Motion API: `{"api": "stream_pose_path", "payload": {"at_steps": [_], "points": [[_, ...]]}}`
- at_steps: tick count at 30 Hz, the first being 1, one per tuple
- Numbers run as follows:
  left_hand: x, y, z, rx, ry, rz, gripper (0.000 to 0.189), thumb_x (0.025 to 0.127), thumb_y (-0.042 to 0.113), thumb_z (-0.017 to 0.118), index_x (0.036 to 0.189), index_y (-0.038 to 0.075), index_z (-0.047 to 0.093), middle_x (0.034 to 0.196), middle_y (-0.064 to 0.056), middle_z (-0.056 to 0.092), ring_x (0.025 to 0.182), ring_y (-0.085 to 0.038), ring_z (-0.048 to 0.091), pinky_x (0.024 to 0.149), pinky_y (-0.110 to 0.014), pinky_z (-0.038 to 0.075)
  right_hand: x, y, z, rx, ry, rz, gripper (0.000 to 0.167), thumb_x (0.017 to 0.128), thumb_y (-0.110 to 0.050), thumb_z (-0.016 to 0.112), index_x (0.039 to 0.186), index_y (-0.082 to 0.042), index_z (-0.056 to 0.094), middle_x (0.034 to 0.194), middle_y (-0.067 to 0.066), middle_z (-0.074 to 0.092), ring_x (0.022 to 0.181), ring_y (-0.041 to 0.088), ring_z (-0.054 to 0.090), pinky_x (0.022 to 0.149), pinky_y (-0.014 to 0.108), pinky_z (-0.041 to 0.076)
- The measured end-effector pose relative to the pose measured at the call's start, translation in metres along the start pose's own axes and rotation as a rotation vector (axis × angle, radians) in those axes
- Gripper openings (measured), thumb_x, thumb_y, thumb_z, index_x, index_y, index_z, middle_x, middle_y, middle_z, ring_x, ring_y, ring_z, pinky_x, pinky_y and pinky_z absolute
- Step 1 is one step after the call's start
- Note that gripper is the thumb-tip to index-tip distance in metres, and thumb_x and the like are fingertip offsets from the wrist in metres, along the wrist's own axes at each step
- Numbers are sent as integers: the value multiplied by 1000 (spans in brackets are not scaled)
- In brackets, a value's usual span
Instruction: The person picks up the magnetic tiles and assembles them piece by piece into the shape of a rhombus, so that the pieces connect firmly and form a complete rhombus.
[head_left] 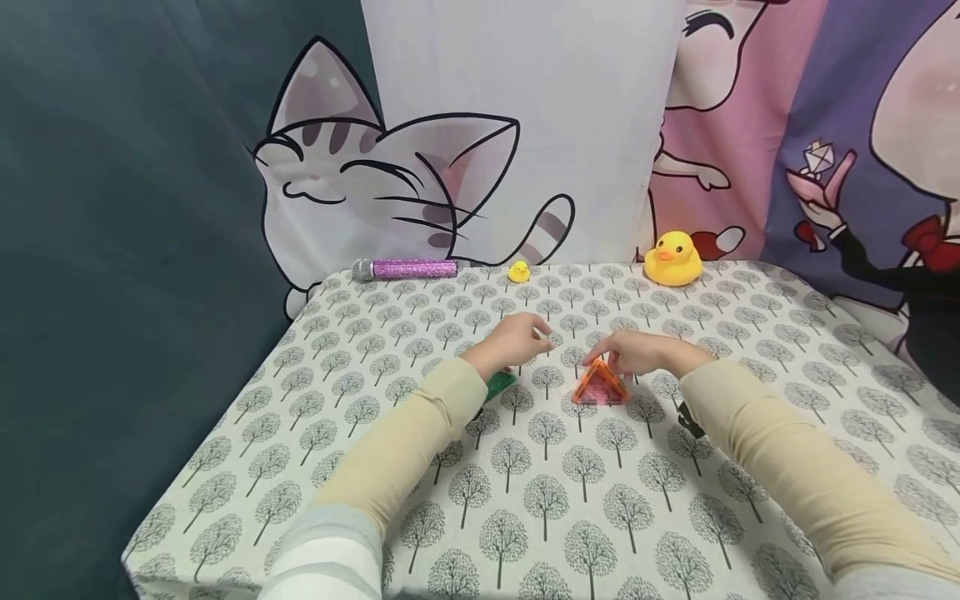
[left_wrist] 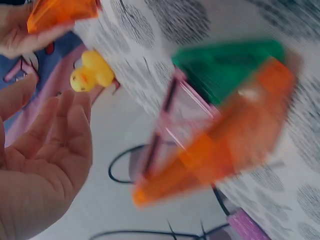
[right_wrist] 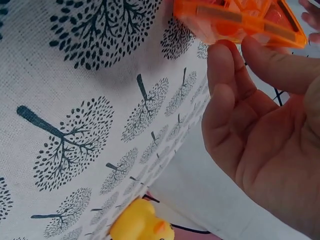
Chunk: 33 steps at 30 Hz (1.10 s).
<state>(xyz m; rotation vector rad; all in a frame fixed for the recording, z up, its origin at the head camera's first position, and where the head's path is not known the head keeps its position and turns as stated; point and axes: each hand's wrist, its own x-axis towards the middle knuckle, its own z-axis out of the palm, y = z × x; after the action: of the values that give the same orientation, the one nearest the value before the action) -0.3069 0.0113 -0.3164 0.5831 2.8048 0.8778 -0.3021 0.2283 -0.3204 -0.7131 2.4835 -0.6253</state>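
My left hand (head_left: 517, 337) hovers over the table with its fingers loosely spread and nothing in them; its palm (left_wrist: 42, 165) shows in the left wrist view. Beside it are translucent triangular tiles: a green tile (left_wrist: 220, 75), a pink tile (left_wrist: 182, 112) and a blurred orange tile (left_wrist: 235, 135). In the head view, the left forearm hides most of this group. My right hand (head_left: 637, 352) pinches the upper edge of an orange and pink triangular tile pyramid (head_left: 602, 390) on the tablecloth. Close up, thumb and fingertips meet at the pyramid's orange edge (right_wrist: 240, 22).
Along the table's back edge lie a purple glittery microphone (head_left: 412, 268), a small yellow duck (head_left: 519, 272) and a larger yellow duck (head_left: 672, 259). A tree-print cloth (head_left: 525, 500) covers the table. Behind it hangs a cartoon curtain (head_left: 600, 108). A small dark object (head_left: 688, 421) shows beside the right sleeve.
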Motion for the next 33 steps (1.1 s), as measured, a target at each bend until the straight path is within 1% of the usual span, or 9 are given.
{"api": "stream_pose_path", "payload": {"at_steps": [4,9,11,16,18,20,27,30,33], "points": [[-7,-18,-14,-75,27,-55,26,86,14,53,112,9,56,105,-9,57,71,-15,55,49,-23,47,-2,4,-1,-1,-21,18,53,69,15,47,119,-2,50,80,8,60,61,24,57,51,30,46],[-15,-43,-29,-27,2,-102,39,79,-6,45,114,8,55,110,-10,56,86,-18,56,67,-28,48,-7,4,-1,-4,-29,14,44,72,2,63,115,0,50,78,5,60,66,23,58,60,35,48],[-20,-53,-33,1,-24,-115,44,74,-9,49,115,7,55,110,-10,56,97,-22,52,76,-32,45,-7,5,1,-8,-20,-7,44,72,-4,66,113,2,50,77,5,60,66,21,57,61,33,49],[-28,-70,-36,52,-111,-134,36,76,-4,55,111,5,56,109,-10,56,99,-24,51,77,-32,45,-8,7,3,-33,13,-28,41,72,-12,67,107,3,53,74,5,58,63,17,55,60,32,48],[-30,-74,-36,59,-142,-136,32,78,-2,55,110,5,57,109,-11,56,100,-25,50,79,-32,45,-7,7,4,-41,25,-13,37,72,-16,68,103,0,55,71,4,56,61,17,54,59,31,46],[-31,-75,-35,75,-166,-132,35,76,-4,57,109,6,57,109,-10,56,100,-25,50,81,-34,44,-7,7,6,-43,36,1,33,71,-21,69,97,-3,57,68,4,55,59,19,53,57,31,45],[-28,-77,-29,149,-135,-112,48,63,-8,65,109,6,57,108,-5,56,97,-21,50,83,-34,43,-3,-1,9,-67,85,20,28,72,-28,69,84,-6,57,68,2,54,57,18,52,53,28,42],[-28,-75,-27,180,-132,-98,49,62,-6,69,108,4,57,104,-5,57,92,-20,51,82,-33,43,-2,-3,11,-71,101,40,28,72,-29,70,82,-6,57,70,3,55,58,16,51,54,28,42],[-29,-72,-26,154,-130,-96,44,62,-2,72,104,4,58,100,-4,58,87,-18,52,80,-32,43,-2,-5,13,-73,121,39,29,72,-28,70,84,-4,58,74,4,55,61,16,51,55,29,43]]}}
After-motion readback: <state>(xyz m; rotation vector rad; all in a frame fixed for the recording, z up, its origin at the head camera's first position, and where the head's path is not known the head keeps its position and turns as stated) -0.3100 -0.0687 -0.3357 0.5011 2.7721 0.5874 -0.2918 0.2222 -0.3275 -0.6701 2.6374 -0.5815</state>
